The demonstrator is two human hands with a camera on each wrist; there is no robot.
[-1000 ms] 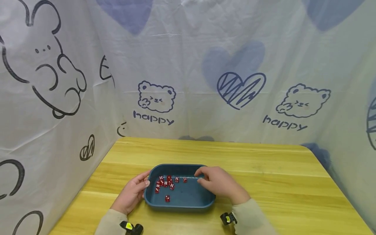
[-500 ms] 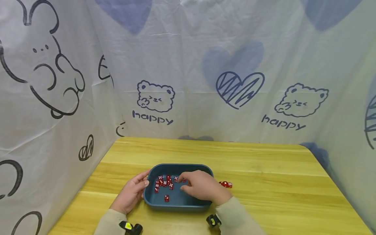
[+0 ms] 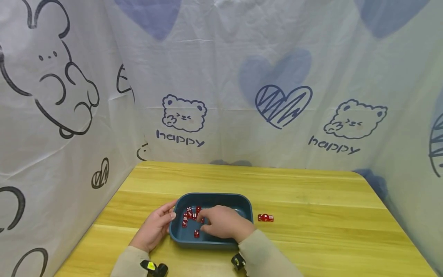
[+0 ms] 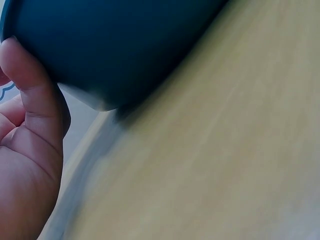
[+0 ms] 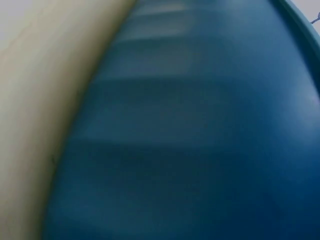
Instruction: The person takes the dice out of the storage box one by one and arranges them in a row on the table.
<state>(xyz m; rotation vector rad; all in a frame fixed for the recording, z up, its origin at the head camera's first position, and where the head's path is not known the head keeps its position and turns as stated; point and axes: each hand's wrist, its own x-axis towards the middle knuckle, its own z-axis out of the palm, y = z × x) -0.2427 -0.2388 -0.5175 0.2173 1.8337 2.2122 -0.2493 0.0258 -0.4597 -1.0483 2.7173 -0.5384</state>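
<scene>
A dark blue, round-cornered tray (image 3: 228, 243) holds red dice (image 3: 189, 212) with white pips, bunched toward its left end. One separate die (image 3: 196, 233) lies nearer the front wall. My left hand (image 3: 154, 227) holds the tray's left end, its thumb (image 4: 32, 75) up against the rim in the left wrist view. Inside the tray, my right hand (image 3: 223, 223) reaches over the bunch, index finger and thumb apart just beside the dice. It covers part of the bunch. Only the tray's blue surface (image 5: 175, 110) fills most of the right wrist view; no fingers show there.
A short row of red dice (image 3: 265, 218) lies on the yellow wood-grain table (image 3: 325, 223), right of the tray. White cloth (image 3: 221, 69) with blue hearts and cartoon drawings hangs behind the table and along both sides.
My right hand has moved left from the tray's right end to the bunched dice. That uncovers the row of dice on the table. My left hand has stayed in place.
</scene>
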